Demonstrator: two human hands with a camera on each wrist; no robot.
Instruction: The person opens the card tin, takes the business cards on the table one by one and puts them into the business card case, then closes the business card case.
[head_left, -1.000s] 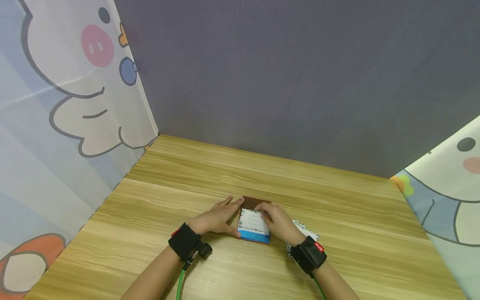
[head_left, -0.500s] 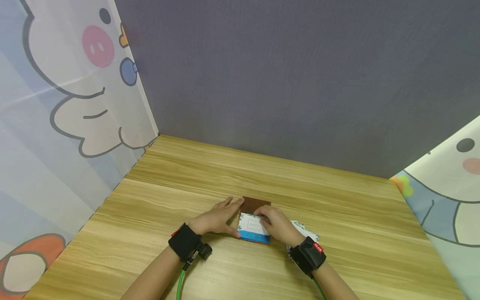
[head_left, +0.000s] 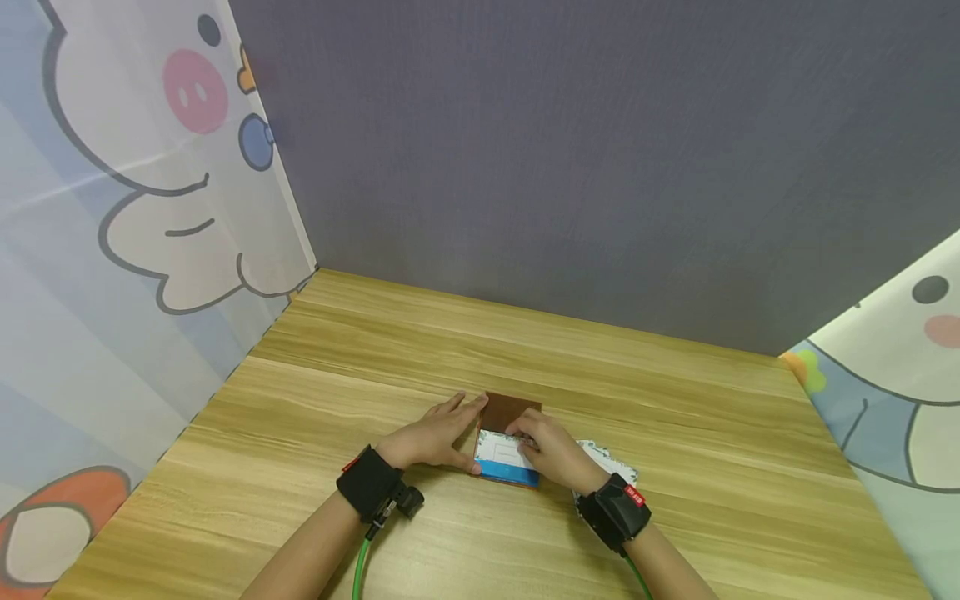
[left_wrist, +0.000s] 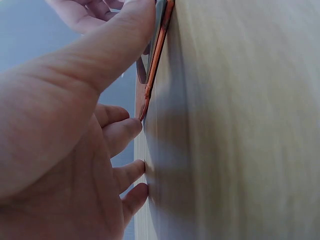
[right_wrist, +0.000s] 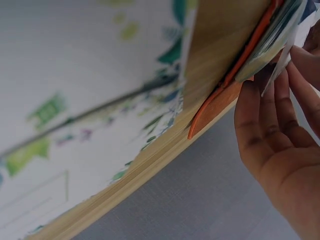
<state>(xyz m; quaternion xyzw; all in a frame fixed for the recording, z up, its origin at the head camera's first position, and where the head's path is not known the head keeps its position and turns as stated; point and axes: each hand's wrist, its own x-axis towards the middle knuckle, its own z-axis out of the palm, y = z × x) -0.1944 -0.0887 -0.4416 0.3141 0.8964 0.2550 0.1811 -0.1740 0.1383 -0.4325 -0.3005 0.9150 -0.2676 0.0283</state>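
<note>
A flat brown holder (head_left: 504,410) with an orange edge (right_wrist: 239,65) lies on the table, a blue band (head_left: 507,473) across its near end. My left hand (head_left: 433,433) spreads along its left side, thumb at the band's corner and fingertips by the far left corner; in the left wrist view the fingertips (left_wrist: 135,197) touch the tabletop. A white card with a leafy border (head_left: 497,446) lies over the holder, its near part meeting the blue band. My right hand (head_left: 558,450) pinches the card (right_wrist: 286,56) between thumb and fingers at its far right side.
More white leafy-bordered cards (head_left: 609,460) lie on the wooden table (head_left: 697,467) under my right wrist, large in the right wrist view. A grey panel (head_left: 525,167) stands behind the table. Cartoon-printed sheets (head_left: 150,250) flank both sides. Green cables (head_left: 361,567) run from the wrist cameras.
My right hand has drawn the card a little toward the near end of the holder, so more brown shows beyond it. The left hand has stayed in place.
</note>
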